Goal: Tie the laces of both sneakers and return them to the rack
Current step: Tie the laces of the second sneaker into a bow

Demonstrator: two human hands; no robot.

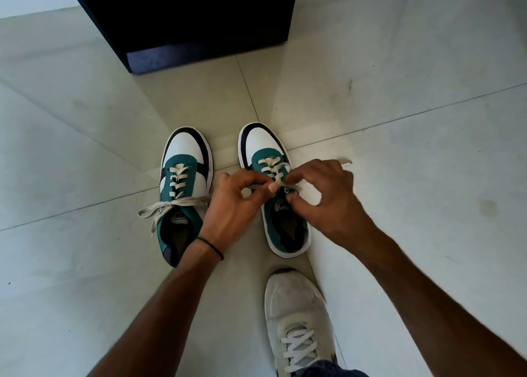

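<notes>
Your left hand [233, 202] and right hand [325, 194] both pinch the lace [275, 174] over the tongue of the right sneaker [273, 188], which stands on the floor tiles [399, 205] just beside the left sneaker [184, 194], whose bow looks already tied. One lace end trails out past your right knuckles; if your pinch slackens now, the half-made knot will likely loosen. The dark rack [199, 34] waits beyond the toes

Both forearms are bare, no sleeves. A thin black cord band [210, 247] circles the left wrist. At six o'clock, a worn white shoe [299, 319] with white laces, dark denim hem above it.
</notes>
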